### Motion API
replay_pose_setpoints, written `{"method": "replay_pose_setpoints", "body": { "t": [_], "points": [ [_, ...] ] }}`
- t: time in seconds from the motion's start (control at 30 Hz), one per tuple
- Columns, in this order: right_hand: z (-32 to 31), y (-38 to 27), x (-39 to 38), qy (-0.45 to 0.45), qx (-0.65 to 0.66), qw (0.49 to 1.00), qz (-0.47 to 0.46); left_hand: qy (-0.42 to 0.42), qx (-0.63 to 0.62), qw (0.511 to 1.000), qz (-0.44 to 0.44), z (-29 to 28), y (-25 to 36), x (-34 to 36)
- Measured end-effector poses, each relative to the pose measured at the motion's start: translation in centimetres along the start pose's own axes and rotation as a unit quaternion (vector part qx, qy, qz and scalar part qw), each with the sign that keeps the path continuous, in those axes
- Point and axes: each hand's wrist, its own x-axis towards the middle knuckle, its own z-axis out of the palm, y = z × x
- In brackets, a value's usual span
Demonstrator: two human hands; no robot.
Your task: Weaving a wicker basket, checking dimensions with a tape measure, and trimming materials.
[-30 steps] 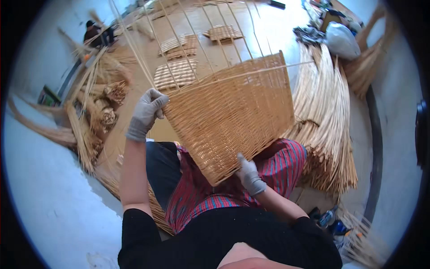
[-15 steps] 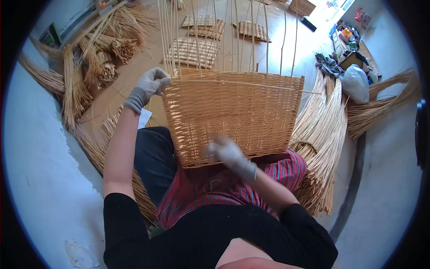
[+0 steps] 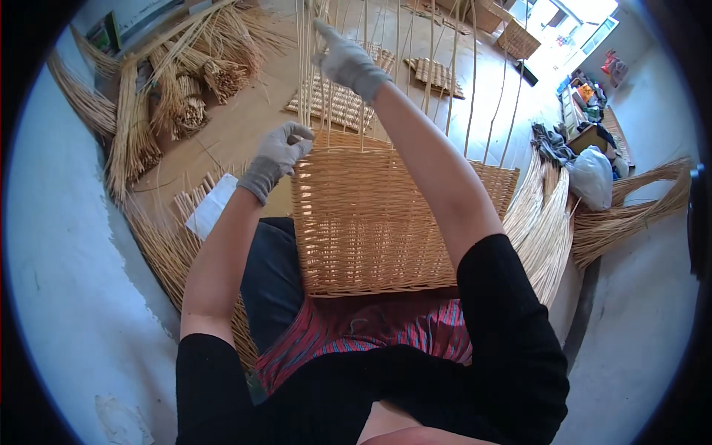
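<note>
A half-woven wicker basket [image 3: 378,222] rests upright against my lap, its tan weave facing me. Tall thin stakes [image 3: 475,81] rise from its upper edge. At its upper left corner my left hand [image 3: 280,156], in a pale grey glove, has thumb and fingers closed on the edge. My right hand [image 3: 348,67], gloved alike, is raised above that corner among the left stakes. Its fingers are closed around what looks like a wicker strand, though the strand is hard to make out there. My right forearm covers part of the basket's upper right side.
Bundles of loose wicker [image 3: 185,104] lie at the far left, and a long pale bundle [image 3: 549,222] lies on the right. Woven panels [image 3: 436,76] are on the floor ahead. A white plastic bag [image 3: 591,176] sits near the right wall. White paper [image 3: 212,206] lies left of my knee.
My right hand has gone from the basket's lower front up to the stakes at the upper left. The loose strand across the basket's top no longer shows there. The left hand stays at the corner.
</note>
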Motion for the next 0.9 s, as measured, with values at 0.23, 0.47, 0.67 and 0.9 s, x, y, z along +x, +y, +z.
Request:
{"method": "replay_pose_setpoints", "body": {
  "t": [0.23,0.47,0.67,0.9],
  "points": [
    [-2.1,2.8,-7.6,0.171,0.154,0.973,0.013,0.08,0.071,0.975,0.192,1.7,-1.9,0.4],
    [1.4,8.7,-24.6,0.266,0.598,0.724,0.219,0.131,0.265,0.909,0.294,2.6,-0.1,-1.4],
    [-1.1,9.5,-25.3,0.349,0.591,0.688,0.234,0.159,0.252,0.907,0.299,6.3,5.7,-1.1],
    [-5.0,10.4,-17.9,0.184,0.218,0.948,0.139,0.002,0.096,0.994,-0.053,11.7,5.0,3.4]
  ]
}}
